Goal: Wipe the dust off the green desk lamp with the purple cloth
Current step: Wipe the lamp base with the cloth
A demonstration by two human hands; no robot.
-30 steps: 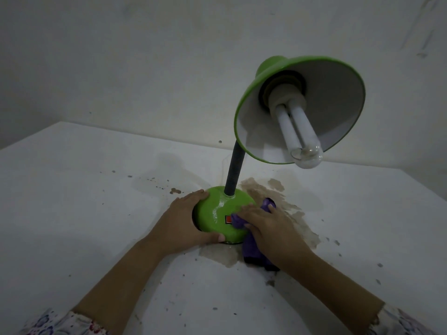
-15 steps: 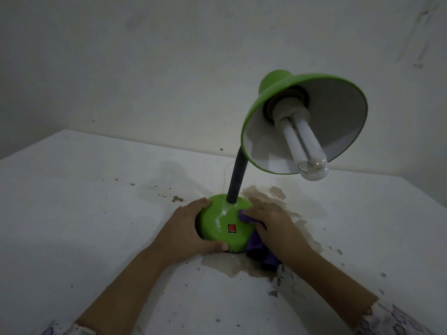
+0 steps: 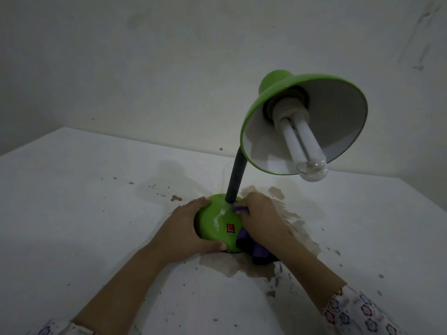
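With the left hand (image 3: 183, 232) still clamped around the round base of the green desk lamp (image 3: 217, 220) on the stained white desk (image 3: 72, 201), the right hand (image 3: 261, 213), gripping the crumpled purple cloth (image 3: 260, 253), has slid up from the switch side to the neck's foot, so the base is nearly wiped.

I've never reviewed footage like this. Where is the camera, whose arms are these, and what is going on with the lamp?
There is no machine here. The camera sits on a person's head, looking forward and down, so the two arms are the wearer's own. The left hand cups the round base of the green desk lamp, steadying it. The right hand presses a purple cloth against the base beside the black flexible neck. A red switch faces the camera. The shade tilts up, showing an unlit bulb. The white table is stained brown around the lamp.
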